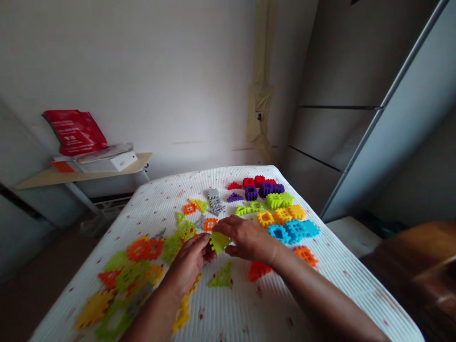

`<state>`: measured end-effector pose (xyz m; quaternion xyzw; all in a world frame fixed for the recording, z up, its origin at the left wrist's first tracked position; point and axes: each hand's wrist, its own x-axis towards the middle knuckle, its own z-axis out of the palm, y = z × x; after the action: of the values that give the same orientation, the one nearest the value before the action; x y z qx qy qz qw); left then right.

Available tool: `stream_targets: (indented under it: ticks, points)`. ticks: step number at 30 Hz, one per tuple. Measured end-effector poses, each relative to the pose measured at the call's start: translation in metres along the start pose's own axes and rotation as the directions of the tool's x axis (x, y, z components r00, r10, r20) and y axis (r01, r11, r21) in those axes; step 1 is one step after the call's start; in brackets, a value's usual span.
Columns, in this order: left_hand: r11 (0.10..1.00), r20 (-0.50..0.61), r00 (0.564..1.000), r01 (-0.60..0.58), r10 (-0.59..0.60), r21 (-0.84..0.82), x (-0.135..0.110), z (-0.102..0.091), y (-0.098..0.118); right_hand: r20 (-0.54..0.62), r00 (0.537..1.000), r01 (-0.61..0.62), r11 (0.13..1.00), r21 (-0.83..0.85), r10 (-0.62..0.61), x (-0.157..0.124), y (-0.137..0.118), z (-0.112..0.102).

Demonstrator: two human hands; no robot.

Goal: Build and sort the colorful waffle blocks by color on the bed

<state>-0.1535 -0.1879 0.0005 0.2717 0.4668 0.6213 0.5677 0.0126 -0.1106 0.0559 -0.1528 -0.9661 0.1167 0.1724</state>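
Quilted bed (299, 304): left hand (188, 263), right hand (247, 238) hold lime block (219, 241) (toothed).

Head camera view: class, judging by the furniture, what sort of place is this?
Probably a bedroom at home: plastic building pieces lie on a white quilted bed cover, what looks like a tall grey wardrobe door stands at right, and a small shelf holds a red bag.

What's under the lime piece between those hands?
White quilted bedding shows below the lime piece; the left hand and right hand hide what lies directly beneath.
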Motion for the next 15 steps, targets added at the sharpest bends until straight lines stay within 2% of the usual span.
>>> stream_targets:
  ticks: [4,7,9,11,13,15]
  points:
    - [0.999,0.061,0.998,0.003,-0.006,0.041,-0.003,0.003,-0.002,0.047,0.999,-0.019,0.999,-0.037,0.021,-0.002,-0.002,-0.006]
    - [0.991,0.097,0.995,0.006,-0.019,0.131,-0.008,0.0,-0.001,0.032,0.999,-0.024,0.999,-0.037,0.025,-0.009,0.011,-0.023]
    - [0.974,0.048,0.999,-0.008,-0.003,0.227,-0.013,-0.009,0.003,-0.048,0.996,-0.078,0.995,-0.057,0.075,-0.018,0.035,-0.042]
    - [0.938,-0.047,0.998,-0.021,0.04,0.347,-0.02,-0.024,0.008,-0.166,0.968,-0.208,0.971,-0.116,0.188,-0.032,0.069,-0.065]
    - [0.886,-0.14,0.987,-0.008,0.082,0.463,-0.026,-0.044,0.011,-0.233,0.908,-0.391,0.903,-0.176,0.348,-0.049,0.108,-0.087]
    - [0.867,-0.231,0.961,-0.016,0.151,0.498,-0.032,-0.065,0.01,-0.197,0.839,-0.542,0.812,-0.219,0.507,-0.066,0.143,-0.103]
